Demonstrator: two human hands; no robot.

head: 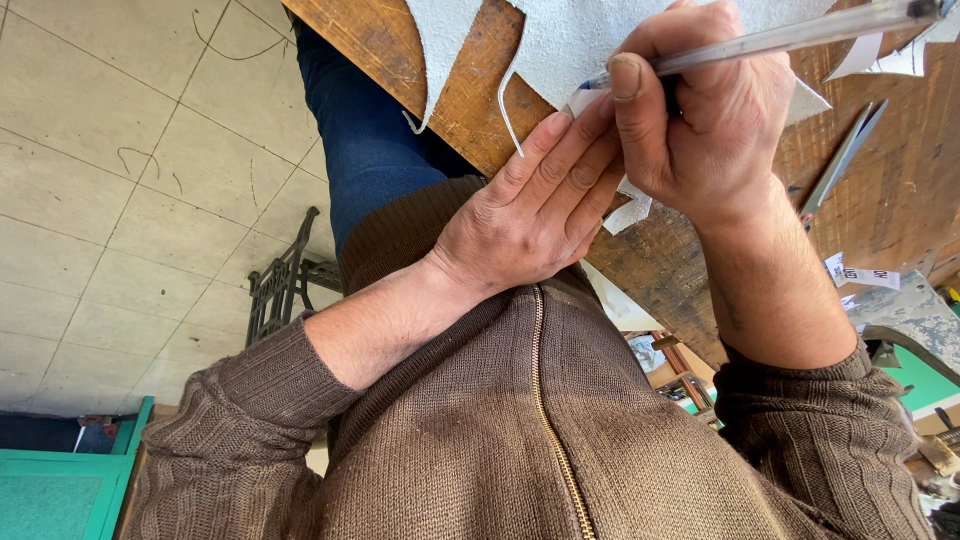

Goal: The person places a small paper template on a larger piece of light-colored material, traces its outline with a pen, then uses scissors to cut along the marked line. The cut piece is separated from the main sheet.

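Closest to us there's the brown zip sweater, sleeves pushed up a bit. Just past that our left hand lies flat with fingers stretched out, pressing down a small white template piece at the near edge of the worn wooden workbench. Our right hand is closed around a clear pen, tip down right beside the left fingertips. Farther on, the pale grey sheet of material spreads across the bench, and off to the right lie scissors and paper scraps.
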